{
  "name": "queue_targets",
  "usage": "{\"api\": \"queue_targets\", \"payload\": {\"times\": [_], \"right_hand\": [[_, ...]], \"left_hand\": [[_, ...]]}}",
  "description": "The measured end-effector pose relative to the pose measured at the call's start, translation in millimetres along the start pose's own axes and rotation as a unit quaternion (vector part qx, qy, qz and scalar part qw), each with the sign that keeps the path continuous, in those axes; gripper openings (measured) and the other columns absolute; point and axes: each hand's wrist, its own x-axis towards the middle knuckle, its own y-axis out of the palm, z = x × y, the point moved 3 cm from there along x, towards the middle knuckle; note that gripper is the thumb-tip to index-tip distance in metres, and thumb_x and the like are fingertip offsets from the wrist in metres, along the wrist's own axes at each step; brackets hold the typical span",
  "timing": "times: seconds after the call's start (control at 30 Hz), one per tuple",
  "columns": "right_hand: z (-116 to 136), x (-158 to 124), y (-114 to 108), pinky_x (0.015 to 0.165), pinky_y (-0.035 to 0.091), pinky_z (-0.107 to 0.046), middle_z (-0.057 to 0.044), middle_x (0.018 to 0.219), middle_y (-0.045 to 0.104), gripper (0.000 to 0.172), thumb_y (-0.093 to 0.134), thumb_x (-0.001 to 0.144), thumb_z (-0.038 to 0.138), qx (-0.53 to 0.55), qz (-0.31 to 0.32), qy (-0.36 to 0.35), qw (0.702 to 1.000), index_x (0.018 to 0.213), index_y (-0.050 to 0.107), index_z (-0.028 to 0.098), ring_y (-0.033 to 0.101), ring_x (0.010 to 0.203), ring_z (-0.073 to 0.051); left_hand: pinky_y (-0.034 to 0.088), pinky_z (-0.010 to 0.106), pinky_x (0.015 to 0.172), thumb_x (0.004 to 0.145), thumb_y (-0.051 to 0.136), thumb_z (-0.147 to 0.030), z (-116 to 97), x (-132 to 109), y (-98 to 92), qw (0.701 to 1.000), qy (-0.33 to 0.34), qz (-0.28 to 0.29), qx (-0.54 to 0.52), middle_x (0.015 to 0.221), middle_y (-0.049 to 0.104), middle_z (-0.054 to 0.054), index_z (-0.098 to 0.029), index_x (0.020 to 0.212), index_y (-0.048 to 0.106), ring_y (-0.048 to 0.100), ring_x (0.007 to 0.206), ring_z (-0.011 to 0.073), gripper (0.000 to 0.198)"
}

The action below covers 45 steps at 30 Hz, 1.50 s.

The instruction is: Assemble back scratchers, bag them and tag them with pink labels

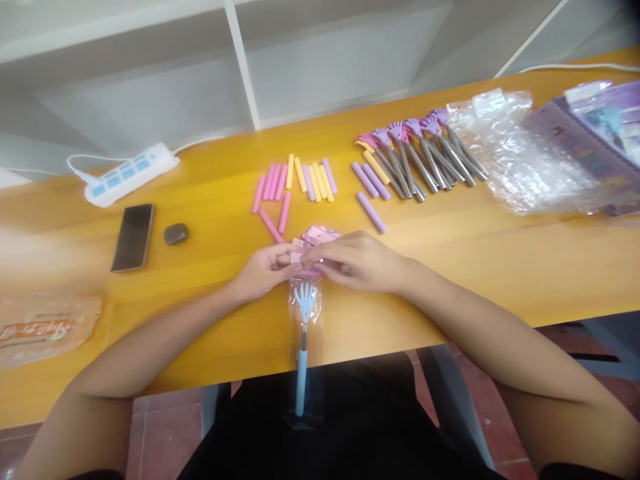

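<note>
One blue back scratcher already sits inside a clear sleeve that hangs over the near edge of the table. The sleeve's top is pinched between the fingers of the left hand and the right hand, seemingly around a pink card, though blur hides the detail. Much looks left to do: a row of bare metal scratchers, loose coloured grips and a stack of pink cards lie behind the hands.

Bare table right, tubes ahead, phone left, bagged scratcher at near edge
</note>
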Motion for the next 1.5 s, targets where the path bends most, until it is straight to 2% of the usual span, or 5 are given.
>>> {"api": "queue_targets", "payload": {"times": [0.43, 0.93, 1.23, 1.33, 1.5], "right_hand": [[11, 2, 7, 0.065, 0.041, -0.029, -0.001, 0.089, 0.078, 0.024, 0.052, 0.116, 0.032, -0.156, 0.010, -0.039, 0.987, 0.117, 0.073, 0.020, 0.061, 0.068, -0.013], [4, 1, -11, 0.063, 0.038, -0.027, 0.004, 0.069, 0.064, 0.019, 0.052, 0.103, 0.016, -0.084, 0.029, -0.045, 0.995, 0.097, 0.069, 0.022, 0.053, 0.060, -0.011], [-9, 0, -2, 0.063, 0.035, -0.026, 0.001, 0.067, 0.062, 0.022, 0.052, 0.103, 0.023, -0.013, 0.049, 0.106, 0.993, 0.086, 0.065, 0.018, 0.047, 0.058, -0.010], [-7, 2, 5, 0.057, 0.038, -0.024, 0.000, 0.065, 0.061, 0.042, 0.044, 0.111, 0.039, 0.164, 0.155, 0.247, 0.942, 0.080, 0.061, 0.017, 0.045, 0.051, -0.008], [31, 4, 15, 0.039, 0.036, -0.020, 0.002, 0.073, 0.070, 0.040, 0.059, 0.107, 0.056, 0.437, 0.298, 0.396, 0.750, 0.107, 0.063, 0.017, 0.047, 0.040, -0.006]], "left_hand": [[0.067, 0.039, 0.095, 0.092, 0.086, -0.050, -2, 1, -0.1, 1.000, -0.013, -0.002, 0.006, 0.118, 0.085, 0.019, -0.012, 0.136, 0.073, 0.084, 0.110, 0.0316, 0.060], [0.065, 0.035, 0.093, 0.094, 0.084, -0.043, -5, 0, 2.4, 1.000, 0.003, -0.013, 0.020, 0.116, 0.086, 0.016, -0.012, 0.125, 0.074, 0.084, 0.105, 0.0262, 0.044], [0.063, 0.029, 0.076, 0.085, 0.091, -0.038, -4, -1, 3.6, 0.998, -0.013, -0.056, -0.003, 0.095, 0.084, 0.008, -0.016, 0.103, 0.070, 0.083, 0.085, 0.0214, 0.035], [0.061, 0.027, 0.073, 0.084, 0.092, -0.038, -3, -3, 0.0, 0.996, 0.014, -0.086, 0.002, 0.088, 0.081, 0.005, -0.016, 0.099, 0.069, 0.079, 0.078, 0.0181, 0.035], [0.058, 0.023, 0.067, 0.085, 0.092, -0.041, -4, -5, -11.2, 0.982, 0.071, -0.175, -0.007, 0.081, 0.078, 0.001, -0.017, 0.095, 0.067, 0.074, 0.071, 0.0147, 0.036]]}}
